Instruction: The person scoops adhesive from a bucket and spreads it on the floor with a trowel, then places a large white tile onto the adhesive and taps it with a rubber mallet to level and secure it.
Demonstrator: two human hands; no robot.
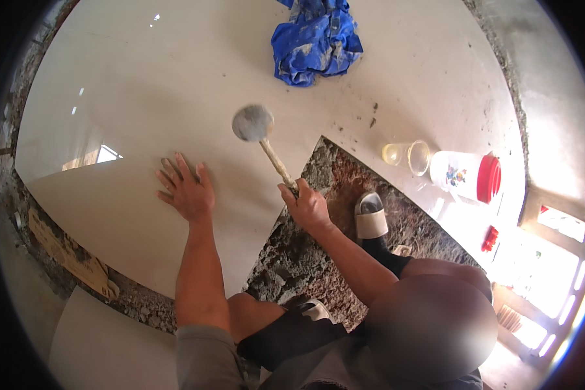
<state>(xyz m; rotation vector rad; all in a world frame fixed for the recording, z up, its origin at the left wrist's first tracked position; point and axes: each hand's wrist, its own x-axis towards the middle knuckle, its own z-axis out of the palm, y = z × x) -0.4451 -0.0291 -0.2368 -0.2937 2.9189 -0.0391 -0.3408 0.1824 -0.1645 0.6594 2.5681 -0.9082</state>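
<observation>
My left hand (189,189) lies palm down on a large glossy pale floor tile (136,224), its fingers spread and holding nothing. In my right hand (308,206) is the handle of a mallet (276,162). The mallet's round grey head (253,123) is over the tile, farther from me than both hands; whether it touches the surface I cannot tell. Below my right forearm a wedge of rough bare ground (286,253) shows between the tile edges, and my sandalled foot (371,216) rests on it.
A crumpled, dirt-smeared blue plastic sheet or bag (315,45) lies at the far side. To the right are a clear plastic cup (418,157), a white jar with a red lid (458,175) and a small red object (490,238). A flattened cardboard piece (68,253) lies by the left edge.
</observation>
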